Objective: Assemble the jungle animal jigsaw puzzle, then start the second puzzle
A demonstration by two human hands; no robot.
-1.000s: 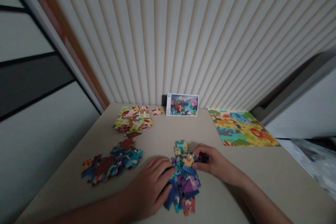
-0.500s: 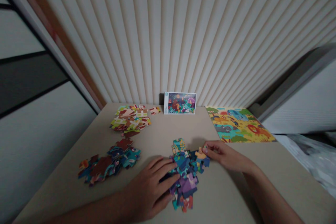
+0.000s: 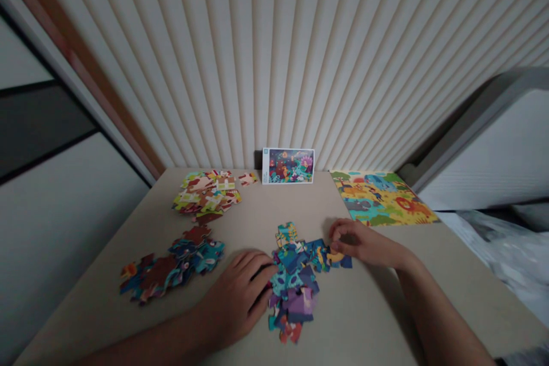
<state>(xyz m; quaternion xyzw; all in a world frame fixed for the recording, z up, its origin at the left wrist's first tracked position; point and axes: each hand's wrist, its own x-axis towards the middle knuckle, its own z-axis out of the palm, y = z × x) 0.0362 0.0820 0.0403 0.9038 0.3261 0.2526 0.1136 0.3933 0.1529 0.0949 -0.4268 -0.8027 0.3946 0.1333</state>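
Note:
A heap of blue, teal and purple puzzle pieces [image 3: 294,280] lies on the table between my hands. My left hand [image 3: 242,297] rests at the heap's left edge, its fingers spread and touching the pieces. My right hand [image 3: 355,243] is at the heap's upper right, thumb and fingers bent together over an orange and blue piece [image 3: 338,258] that lies on the table. Whether the fingertips grip that piece is too small to tell. A teal piece with yellow leaves [image 3: 286,233] sticks out at the heap's top.
Another dark, mixed heap of pieces [image 3: 171,269] lies left, and a green and brown heap [image 3: 208,191] behind it. A picture card [image 3: 288,166] stands against the pleated screen [image 3: 274,57]. An animal puzzle [image 3: 381,197] lies flat at the back right of the table [image 3: 150,211].
The orange and blue piece now lies lower and further out on the heap's right side. My right hand's fingers have curled more. My left hand has drawn slightly left, and the view has shifted a little.

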